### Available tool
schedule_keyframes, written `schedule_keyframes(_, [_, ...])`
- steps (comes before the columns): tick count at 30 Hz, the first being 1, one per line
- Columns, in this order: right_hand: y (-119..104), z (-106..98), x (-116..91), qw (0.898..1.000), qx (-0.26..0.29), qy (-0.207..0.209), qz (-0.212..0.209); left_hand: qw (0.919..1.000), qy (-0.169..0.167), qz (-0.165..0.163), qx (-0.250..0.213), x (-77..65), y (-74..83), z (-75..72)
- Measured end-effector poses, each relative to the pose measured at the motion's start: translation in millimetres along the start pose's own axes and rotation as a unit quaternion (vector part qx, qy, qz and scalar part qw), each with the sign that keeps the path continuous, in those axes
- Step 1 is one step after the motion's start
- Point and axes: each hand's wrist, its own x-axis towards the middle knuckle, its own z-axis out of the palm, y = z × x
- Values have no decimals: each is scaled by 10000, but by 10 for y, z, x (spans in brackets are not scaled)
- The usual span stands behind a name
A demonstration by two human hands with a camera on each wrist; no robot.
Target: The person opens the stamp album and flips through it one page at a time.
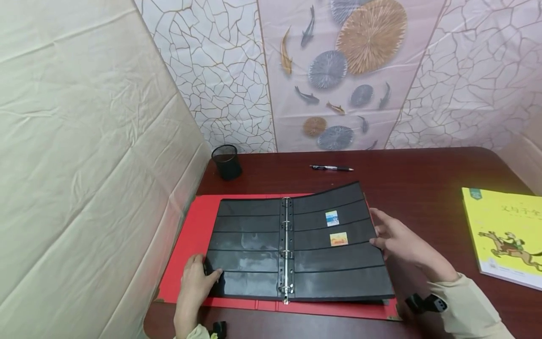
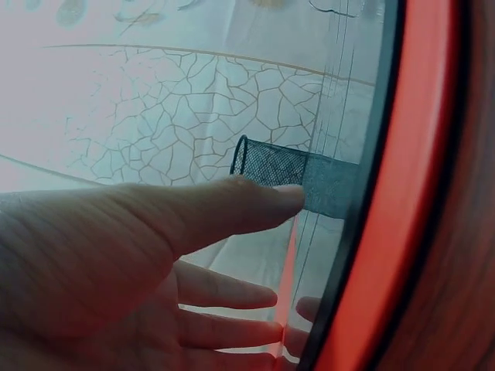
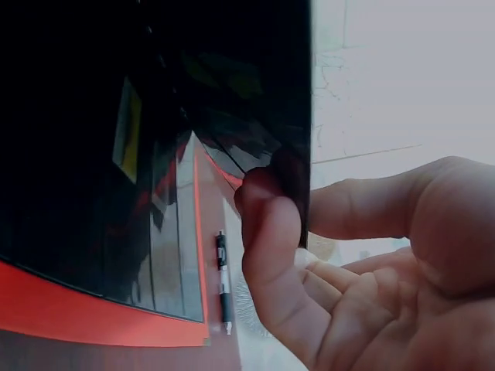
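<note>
A red ring binder lies spread on the table, black pocket pages on both sides of its metal rings. My right hand pinches the outer edge of the right page between thumb and index finger; that edge is raised. In this page's pockets sit a blue-and-white stamp and an orange-yellow stamp. My left hand is at the lower outer edge of the left page, thumb over it. The left wrist view shows its thumb and fingers extended.
Behind the binder are a black mesh pen holder and a pen. A yellow book lies at the right of the dark wooden table. A cream cloth wall runs along the left.
</note>
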Motion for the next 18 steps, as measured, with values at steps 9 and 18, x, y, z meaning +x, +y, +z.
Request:
schedule_keyframes(9, [-150, -45, -3, 9989, 447, -138, -69, 9993, -294, -30, -242, -17, 87, -66])
schedule_keyframes(18, [-408, -55, 22, 9994, 318, 37, -145, 9994, -148, 158, -280, -15, 305, -84])
